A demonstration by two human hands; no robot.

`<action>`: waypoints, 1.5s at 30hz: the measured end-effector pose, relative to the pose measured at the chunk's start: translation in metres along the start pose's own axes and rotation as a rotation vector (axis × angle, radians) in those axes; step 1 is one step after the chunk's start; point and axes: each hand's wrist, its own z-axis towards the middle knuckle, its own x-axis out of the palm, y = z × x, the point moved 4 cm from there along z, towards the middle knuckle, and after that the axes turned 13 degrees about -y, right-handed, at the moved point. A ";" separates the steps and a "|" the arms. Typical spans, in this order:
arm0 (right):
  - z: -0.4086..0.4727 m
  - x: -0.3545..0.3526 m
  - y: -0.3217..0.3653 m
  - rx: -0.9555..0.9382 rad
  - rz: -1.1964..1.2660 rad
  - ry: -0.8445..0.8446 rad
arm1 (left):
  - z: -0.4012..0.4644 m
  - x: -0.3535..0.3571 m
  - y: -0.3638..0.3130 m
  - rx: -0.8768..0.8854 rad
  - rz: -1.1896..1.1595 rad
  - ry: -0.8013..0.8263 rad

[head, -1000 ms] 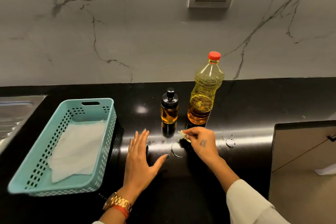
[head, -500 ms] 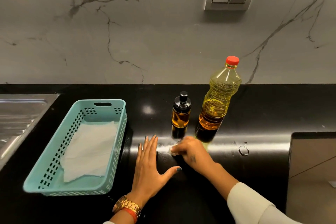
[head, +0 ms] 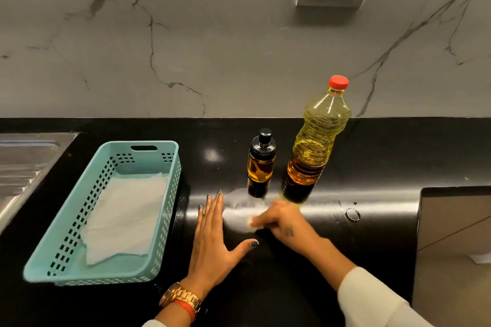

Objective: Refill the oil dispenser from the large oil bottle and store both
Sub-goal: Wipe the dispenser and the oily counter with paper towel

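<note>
Left hand (head: 212,241) flat on black surface (head: 372,167), fingers straight, thumb spread. Right hand (head: 285,223) blurred, fingers curled on small pale wad (head: 252,223). Oil dispenser (head: 261,164), large oil bottle (head: 317,141) upright just behind hands.

A small amber glass oil dispenser with a black cap (head: 261,164) stands upright just left of a tall red-capped plastic oil bottle (head: 317,141), roughly half full.

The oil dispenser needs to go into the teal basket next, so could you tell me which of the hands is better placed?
Probably the left hand: it lies flat and empty on the counter between the teal basket and the oil dispenser. The right hand is pinching a small wipe.
</note>
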 end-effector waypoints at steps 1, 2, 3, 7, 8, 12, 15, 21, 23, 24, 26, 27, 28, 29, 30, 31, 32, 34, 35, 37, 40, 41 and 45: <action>0.002 -0.008 -0.013 0.060 -0.042 -0.065 | 0.000 0.001 0.000 0.002 0.000 -0.001; 0.009 -0.012 -0.023 0.121 -0.104 -0.115 | 0.001 0.001 0.000 0.008 0.000 -0.003; 0.019 -0.014 -0.023 0.164 -0.142 -0.152 | 0.002 0.001 0.000 0.016 -0.001 -0.006; 0.049 0.005 0.019 0.114 -0.017 -0.176 | 0.001 0.000 -0.001 0.018 0.005 0.007; 0.048 0.014 0.029 0.053 -0.039 -0.118 | 0.001 0.000 0.000 0.014 0.002 0.009; 0.005 0.015 0.028 -0.071 0.017 -0.012 | 0.001 0.000 0.000 0.005 -0.002 0.011; -0.004 -0.005 -0.008 0.042 -0.039 -0.069 | 0.000 0.002 0.001 -0.007 0.006 0.021; 0.038 0.007 0.001 0.017 -0.176 -0.124 | 0.001 0.002 0.000 0.006 0.021 0.031; 0.024 0.018 0.019 -0.098 -0.141 -0.101 | 0.001 0.002 0.000 0.004 0.019 0.030; 0.012 0.017 0.023 -0.161 -0.121 -0.086 | 0.000 0.001 0.000 -0.001 0.020 0.035; -0.010 0.007 0.015 -0.186 -0.081 -0.057 | 0.000 0.002 0.002 -0.013 0.027 0.045; -0.016 0.000 0.005 -0.145 -0.065 -0.056 | 0.000 0.003 0.002 -0.015 0.028 0.045; -0.016 -0.006 -0.009 -0.104 -0.065 -0.093 | 0.000 0.003 0.002 -0.013 0.028 0.046; -0.011 -0.012 -0.019 -0.073 -0.088 -0.145 | 0.000 0.004 0.002 -0.009 0.026 0.047; -0.003 -0.013 -0.026 -0.034 -0.124 -0.181 | 0.001 0.003 0.001 -0.002 0.024 0.048; 0.007 -0.013 -0.029 0.004 -0.166 -0.228 | 0.001 0.003 0.000 0.003 0.020 0.048; 0.017 -0.008 -0.026 0.027 -0.190 -0.240 | 0.001 0.003 -0.001 0.005 0.019 0.048; 0.030 0.005 -0.011 0.022 -0.202 -0.187 | 0.001 0.002 -0.001 0.001 0.027 0.048; 0.030 0.011 -0.001 -0.012 -0.193 -0.146 | 0.001 0.002 -0.001 -0.003 0.030 0.048; 0.013 0.017 0.013 -0.140 -0.147 -0.107 | 0.001 0.002 0.001 -0.013 0.036 0.051; -0.026 0.004 -0.005 -0.193 -0.052 -0.114 | 0.000 0.004 0.003 -0.033 0.033 0.058; -0.033 -0.005 -0.017 -0.160 -0.060 -0.149 | 0.000 0.004 0.003 -0.034 0.029 0.058; -0.008 -0.023 -0.051 0.031 -0.146 -0.309 | 0.001 0.005 0.002 -0.010 0.035 0.060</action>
